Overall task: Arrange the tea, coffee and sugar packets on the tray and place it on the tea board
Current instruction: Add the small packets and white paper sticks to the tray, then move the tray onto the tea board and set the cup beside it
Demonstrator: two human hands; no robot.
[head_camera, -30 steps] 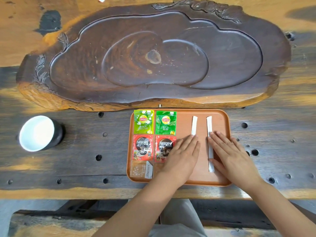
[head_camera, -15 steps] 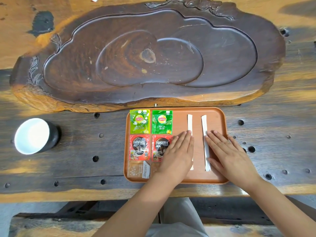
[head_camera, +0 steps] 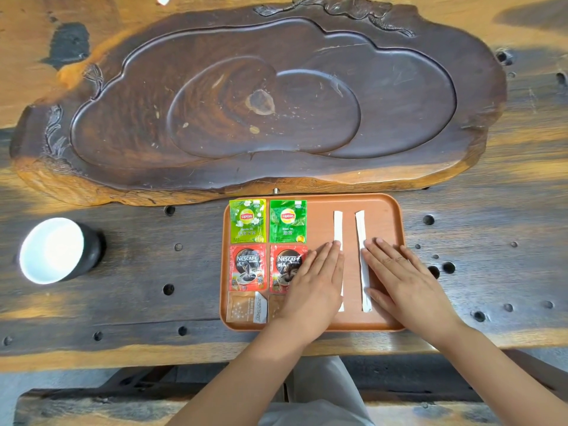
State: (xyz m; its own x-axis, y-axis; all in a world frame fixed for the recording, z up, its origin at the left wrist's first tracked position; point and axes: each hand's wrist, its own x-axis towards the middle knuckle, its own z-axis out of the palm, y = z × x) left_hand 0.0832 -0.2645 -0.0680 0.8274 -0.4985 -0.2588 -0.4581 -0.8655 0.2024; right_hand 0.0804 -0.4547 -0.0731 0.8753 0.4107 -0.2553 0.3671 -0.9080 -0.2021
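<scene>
While both hands lie flat and open on the tray [head_camera: 387, 207], gripping nothing, the step looks like final straightening of the two white sugar sticks [head_camera: 362, 259]: left hand [head_camera: 313, 284] beside one, right hand [head_camera: 405, 284] beside the other. Lipton tea packets [head_camera: 268, 221] and Nescafe coffee packets [head_camera: 248, 267] already sit in neat rows. Next up, I'd guess: grab the tray's edges and lift it onto the tea board [head_camera: 261, 96] just behind.

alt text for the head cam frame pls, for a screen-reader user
Two flat hands, left hand and right hand, press on an orange tray holding green tea packets, red coffee packets and two white sugar sticks. The tray sits on the table, in front of the dark carved tea board.
</scene>
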